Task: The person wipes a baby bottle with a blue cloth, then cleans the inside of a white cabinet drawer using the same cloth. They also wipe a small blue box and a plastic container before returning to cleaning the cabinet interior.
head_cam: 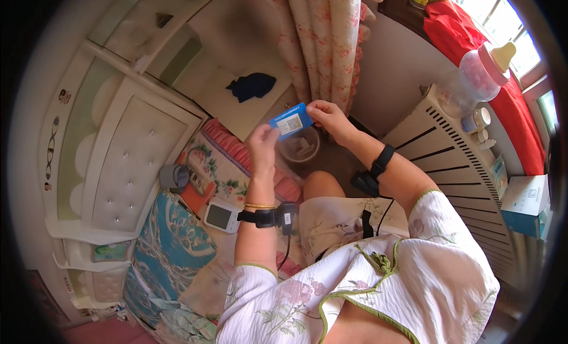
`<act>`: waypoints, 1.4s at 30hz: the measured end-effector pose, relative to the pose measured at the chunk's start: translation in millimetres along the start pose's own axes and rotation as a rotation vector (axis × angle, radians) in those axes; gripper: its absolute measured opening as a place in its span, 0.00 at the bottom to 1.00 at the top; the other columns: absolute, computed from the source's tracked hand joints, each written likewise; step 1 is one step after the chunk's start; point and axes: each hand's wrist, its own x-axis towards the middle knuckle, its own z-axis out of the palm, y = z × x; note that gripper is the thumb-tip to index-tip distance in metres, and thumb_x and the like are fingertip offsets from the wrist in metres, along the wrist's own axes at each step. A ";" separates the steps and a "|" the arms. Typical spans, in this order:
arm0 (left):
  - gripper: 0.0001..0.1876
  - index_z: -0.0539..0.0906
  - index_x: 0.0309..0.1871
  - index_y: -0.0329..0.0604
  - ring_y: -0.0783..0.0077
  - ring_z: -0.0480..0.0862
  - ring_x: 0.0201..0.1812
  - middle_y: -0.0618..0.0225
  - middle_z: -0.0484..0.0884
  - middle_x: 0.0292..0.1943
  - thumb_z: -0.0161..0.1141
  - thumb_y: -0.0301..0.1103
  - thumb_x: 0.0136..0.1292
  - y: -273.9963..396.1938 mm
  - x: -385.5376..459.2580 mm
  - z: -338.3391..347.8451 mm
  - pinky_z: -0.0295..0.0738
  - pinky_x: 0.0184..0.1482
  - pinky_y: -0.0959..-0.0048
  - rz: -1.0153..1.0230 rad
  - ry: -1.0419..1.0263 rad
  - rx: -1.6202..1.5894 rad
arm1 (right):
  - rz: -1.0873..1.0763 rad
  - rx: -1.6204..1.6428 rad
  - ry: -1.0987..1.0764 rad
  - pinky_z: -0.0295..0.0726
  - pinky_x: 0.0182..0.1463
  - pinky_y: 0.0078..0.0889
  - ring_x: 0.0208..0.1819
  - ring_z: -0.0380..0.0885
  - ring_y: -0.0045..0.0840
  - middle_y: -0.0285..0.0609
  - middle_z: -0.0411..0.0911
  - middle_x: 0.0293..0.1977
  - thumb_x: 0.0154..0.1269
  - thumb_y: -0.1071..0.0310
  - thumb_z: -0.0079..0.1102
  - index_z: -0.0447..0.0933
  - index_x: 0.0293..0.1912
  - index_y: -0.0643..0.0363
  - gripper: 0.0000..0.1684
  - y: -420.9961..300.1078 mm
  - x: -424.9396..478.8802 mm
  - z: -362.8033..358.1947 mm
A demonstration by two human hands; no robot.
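Between my two hands is a blue plastic card (301, 114) with a white patch bearing a printed code. My left hand (262, 144) pinches its lower left corner between thumb and fingers. My right hand (327, 115) grips the upper right edge the same way. Below the card, on the floor, stands a round bin (312, 145) with some litter inside. Black straps with small devices circle both my forearms. A white device with a grey screen (222, 215) lies on the bed beside my left forearm.
Left of the bed stands a cream headboard cabinet (137, 162). A grey cup (174, 177) and an orange-red box (195, 186) sit near it. Floral curtains (324, 42) hang ahead. On the right, a radiator cover (448, 166) bears a large bottle-shaped container (477, 75), small bottles and a tissue box (526, 206).
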 end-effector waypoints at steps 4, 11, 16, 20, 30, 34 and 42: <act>0.03 0.78 0.35 0.32 0.81 0.74 0.33 0.71 0.78 0.31 0.59 0.22 0.58 -13.5 8.8 5.9 0.69 0.39 0.81 0.041 0.081 -0.001 | -0.048 -0.065 0.019 0.68 0.36 0.16 0.30 0.68 0.11 0.27 0.72 0.26 0.63 0.62 0.58 0.77 0.35 0.59 0.09 28.0 11.1 -11.0; 0.02 0.78 0.33 0.31 0.82 0.73 0.31 0.71 0.78 0.29 0.58 0.21 0.59 -39.2 26.8 -3.0 0.67 0.36 0.80 -0.005 0.246 -0.014 | -0.071 -0.829 0.078 0.74 0.39 0.30 0.33 0.76 0.28 0.37 0.79 0.26 0.58 0.57 0.61 0.81 0.37 0.57 0.14 60.2 22.3 -23.3; 0.03 0.79 0.34 0.31 0.81 0.75 0.33 0.71 0.79 0.31 0.59 0.22 0.58 -49.5 40.4 -10.2 0.69 0.37 0.81 -0.097 0.313 -0.072 | -0.410 -1.514 -0.009 0.75 0.45 0.39 0.43 0.77 0.39 0.45 0.80 0.35 0.53 0.51 0.62 0.82 0.36 0.58 0.20 98.5 40.9 -55.5; 0.02 0.79 0.35 0.39 0.87 0.71 0.27 0.76 0.77 0.28 0.59 0.26 0.62 -67.2 51.2 -24.6 0.62 0.28 0.86 -0.110 0.331 -0.037 | -0.228 -1.591 -0.109 0.71 0.53 0.42 0.55 0.68 0.44 0.45 0.74 0.51 0.52 0.52 0.61 0.80 0.44 0.55 0.22 126.8 62.4 -56.6; 0.05 0.80 0.37 0.34 0.83 0.74 0.32 0.73 0.78 0.30 0.60 0.25 0.59 -85.8 78.3 -63.2 0.70 0.35 0.83 -0.257 0.482 0.010 | -0.178 -1.156 0.004 0.71 0.54 0.39 0.54 0.70 0.40 0.49 0.72 0.52 0.53 0.62 0.63 0.71 0.57 0.55 0.30 142.4 209.3 -15.4; 0.04 0.80 0.36 0.35 0.85 0.73 0.27 0.75 0.76 0.27 0.60 0.25 0.59 -94.1 88.1 -79.8 0.67 0.25 0.84 -0.254 0.543 0.044 | -0.499 -1.229 0.256 0.71 0.54 0.42 0.54 0.68 0.40 0.45 0.72 0.51 0.51 0.62 0.65 0.71 0.56 0.55 0.30 137.0 287.6 18.0; 0.03 0.80 0.34 0.34 0.85 0.71 0.28 0.77 0.74 0.27 0.59 0.24 0.58 -86.2 96.6 -97.6 0.66 0.31 0.84 -0.178 0.553 0.079 | -0.549 -1.012 0.156 0.72 0.45 0.39 0.45 0.73 0.38 0.41 0.77 0.39 0.56 0.61 0.61 0.80 0.32 0.55 0.09 120.7 328.4 36.9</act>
